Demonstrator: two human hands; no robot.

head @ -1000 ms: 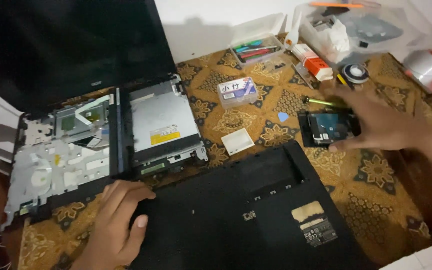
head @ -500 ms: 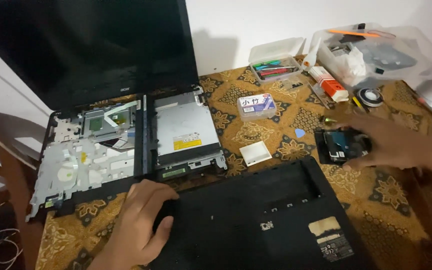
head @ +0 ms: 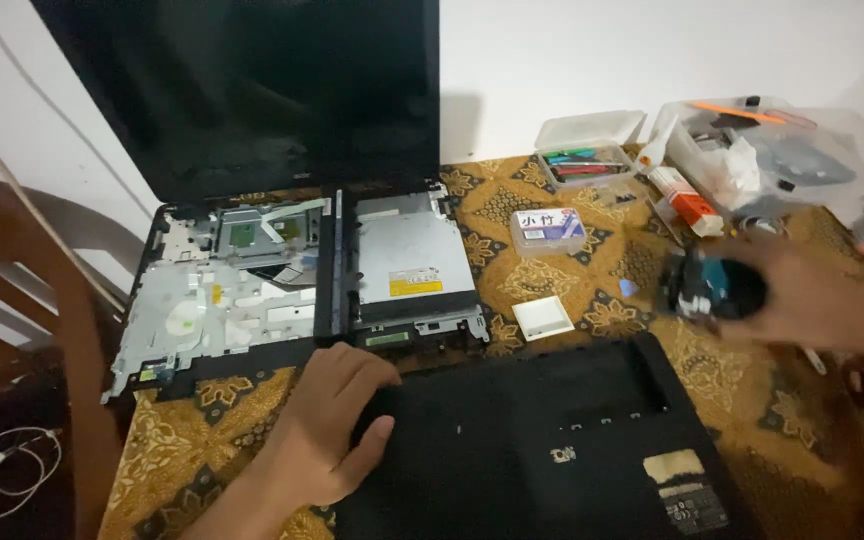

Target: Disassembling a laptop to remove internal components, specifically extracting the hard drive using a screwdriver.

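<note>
Left hand flat on black laptop cover, right hand gripping small black drive

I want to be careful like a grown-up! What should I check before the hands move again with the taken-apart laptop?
1. Left hand steadies the black bottom cover: ok, it rests on the cover's left edge.
2. Right hand has a sure grip on the small black part: cannot tell, that hand is blurred.
3. Opened laptop base lies flat on the patterned cloth: ok.
4. Silver drive sits in the base: ok.
5. Small white square piece lies apart from both hands: ok.
6. Loose screws accounted for: cannot tell, too small to see.
</note>
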